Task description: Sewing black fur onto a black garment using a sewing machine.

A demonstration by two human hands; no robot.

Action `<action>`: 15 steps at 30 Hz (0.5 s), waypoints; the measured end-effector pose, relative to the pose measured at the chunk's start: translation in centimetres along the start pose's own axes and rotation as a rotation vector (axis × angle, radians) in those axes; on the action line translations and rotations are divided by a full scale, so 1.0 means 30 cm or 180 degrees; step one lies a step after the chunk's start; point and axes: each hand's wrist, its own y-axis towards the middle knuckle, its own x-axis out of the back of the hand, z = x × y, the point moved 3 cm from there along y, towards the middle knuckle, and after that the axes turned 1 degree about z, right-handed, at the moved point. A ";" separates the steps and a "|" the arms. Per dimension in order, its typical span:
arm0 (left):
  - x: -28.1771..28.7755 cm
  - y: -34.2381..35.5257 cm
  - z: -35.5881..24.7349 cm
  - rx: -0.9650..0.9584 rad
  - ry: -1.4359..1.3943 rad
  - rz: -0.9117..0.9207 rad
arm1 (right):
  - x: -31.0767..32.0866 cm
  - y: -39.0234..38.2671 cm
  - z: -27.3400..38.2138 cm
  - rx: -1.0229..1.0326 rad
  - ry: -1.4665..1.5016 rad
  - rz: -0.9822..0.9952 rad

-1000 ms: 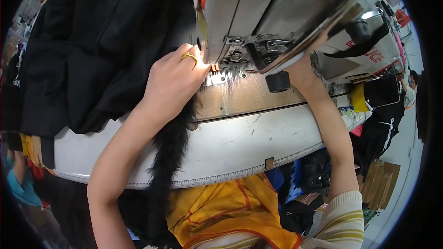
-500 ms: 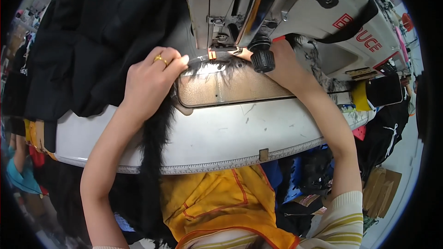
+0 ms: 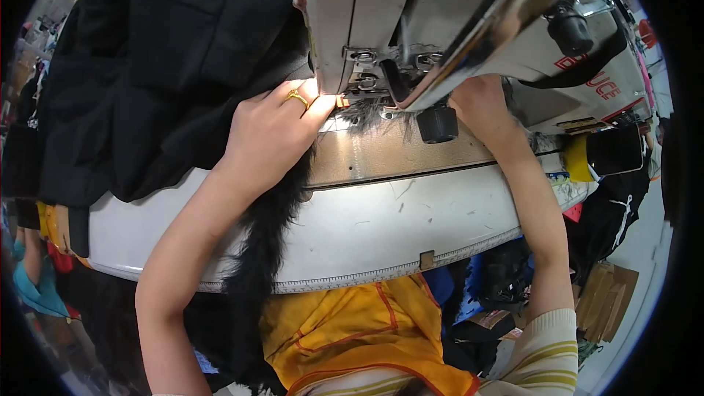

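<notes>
My left hand (image 3: 275, 136), a gold ring on one finger, pinches the black fur strip (image 3: 268, 242) just left of the lit needle area of a sewing machine (image 3: 330, 29). The strip hangs from there over the table edge. My right hand (image 3: 480, 110) is right of the needle area, partly behind the chrome guard and black knob; its fingers are hidden. Loose fur lies over the metal plate (image 3: 396, 154) by the orange-red clip (image 3: 342, 101). Black fabric (image 3: 169, 73) is heaped left of the machine, beside my left hand.
The white table (image 3: 367, 227) has a ruler along its front edge. A phone (image 3: 614, 150) stands right of the machine. Dark garments and cardboard (image 3: 609, 301) are at lower right. A co-worker's arm in a teal sleeve (image 3: 37, 286) shows at the left rim.
Half a second ago my left hand was further left; it has moved right to the needle area, much as it was a second ago. The machine also appears shifted in the view.
</notes>
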 end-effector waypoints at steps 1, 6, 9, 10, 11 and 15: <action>0.001 0.004 -0.001 0.0011 -0.0012 0.0010 | 0.001 0.000 0.000 -0.0028 0.0103 -0.0022; -0.017 -0.007 0.008 0.0159 0.0047 0.0215 | 0.006 0.012 0.012 -0.0159 0.0312 -0.0152; 0.003 0.000 -0.007 0.0306 0.0130 0.0328 | 0.000 0.007 0.005 -0.0174 0.0282 -0.0124; 0.015 0.000 -0.014 0.0412 0.0085 0.0307 | -0.007 0.007 -0.001 -0.0139 0.0257 -0.0110; 0.023 -0.011 -0.020 0.0412 0.0093 0.0303 | -0.008 0.006 -0.005 -0.0106 0.0230 -0.0096; 0.046 -0.050 -0.016 0.0331 0.0203 0.0295 | 0.004 0.016 0.013 -0.0009 0.0097 -0.0055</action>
